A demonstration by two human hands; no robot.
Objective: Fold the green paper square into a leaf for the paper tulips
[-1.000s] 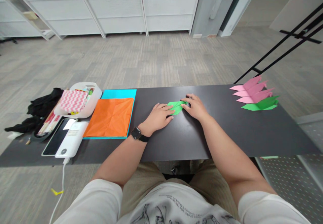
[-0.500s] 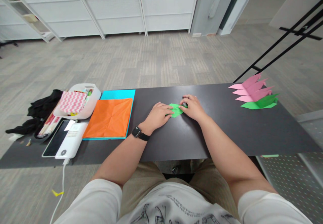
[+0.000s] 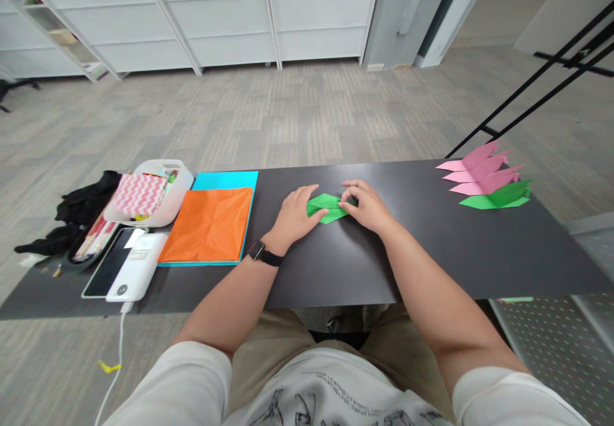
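A folded piece of green origami paper (image 3: 327, 207) lies on the dark tabletop (image 3: 326, 272) between my hands, a crease running along its length. My left hand (image 3: 298, 213), with a black watch at the wrist, is open at the paper's left end; its thumb touches the near edge and its fingers are spread. At the right end, my right hand (image 3: 366, 205) pinches the paper between thumb and fingers. That end of the paper is partly hidden by the fingers.
At the left are orange paper (image 3: 208, 224) over blue sheets, a white bin (image 3: 180, 189), a phone (image 3: 108, 266), a white power bank (image 3: 137, 269) with a cable, and black cloth (image 3: 89, 196). Folded pink paper figures (image 3: 480, 170) and a green one (image 3: 496, 197) stand at the right.
My left hand's fingers have lifted and spread off the green paper, uncovering more of its left end. My right hand stays at the right end.
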